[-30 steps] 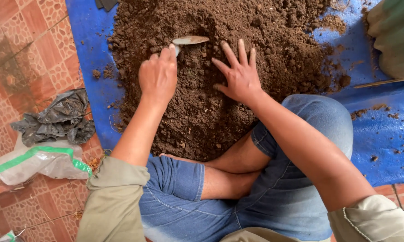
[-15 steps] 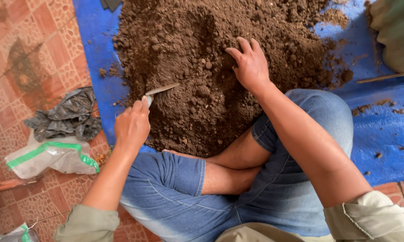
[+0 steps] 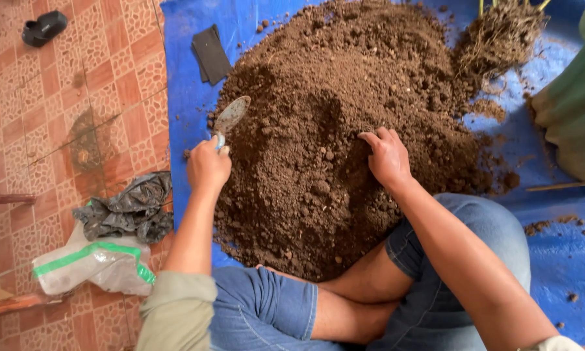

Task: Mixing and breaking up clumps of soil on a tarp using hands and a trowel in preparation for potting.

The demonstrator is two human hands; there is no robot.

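One clear bag with a green stripe lies at eight o'clock, one black bag atop it. Left hand grips one trowel at the soil pile's ten o'clock edge; right hand presses, fingers curled, into its centre.

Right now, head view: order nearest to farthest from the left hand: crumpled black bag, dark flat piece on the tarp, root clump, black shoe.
Measured from the left hand, which holds a small trowel:
1. Crumpled black bag, on the tiles, lower left of it.
2. Dark flat piece, on the blue tarp, above it.
3. Black shoe, top-left corner.
4. Root clump, top right, beyond the soil pile.
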